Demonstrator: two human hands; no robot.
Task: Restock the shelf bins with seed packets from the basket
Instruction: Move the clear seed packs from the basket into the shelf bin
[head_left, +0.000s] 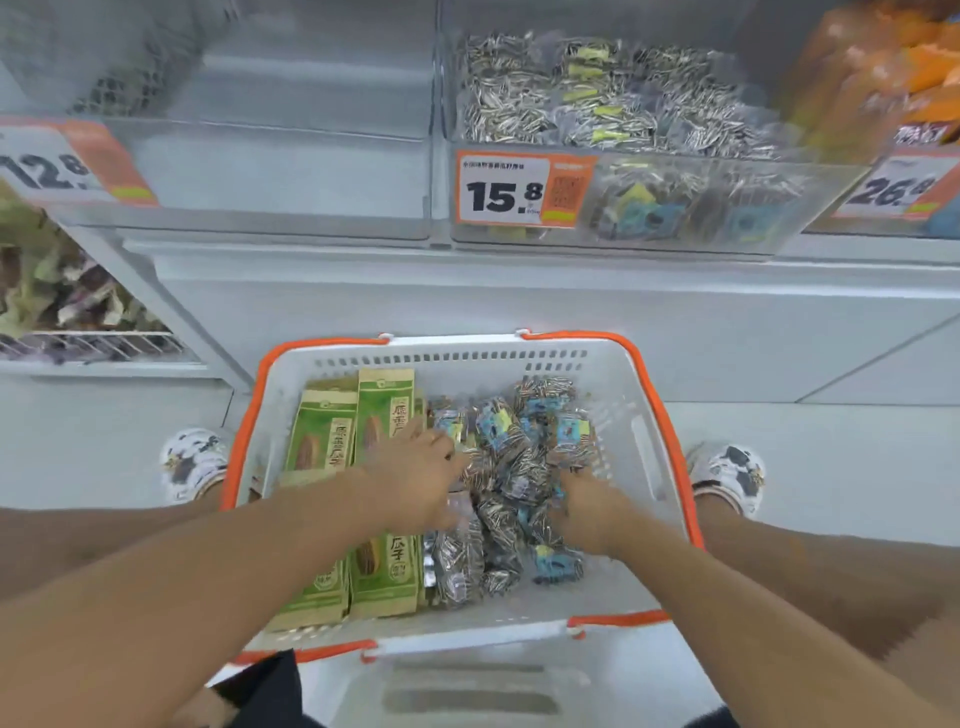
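Both hands are down in the basket (644, 395) at lower center, among the loose seed packets (511, 467). The left hand (421, 475) lies across the pile; the right hand (589, 501) digs in, but blur hides whether either grips anything. The packets are small and slick, so a big scoop may spill some before reaching the bin (675, 208) at upper right.

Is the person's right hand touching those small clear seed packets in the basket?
Touching. The head view shows the right hand with its fingers pushed down into the pile of small seed packets.
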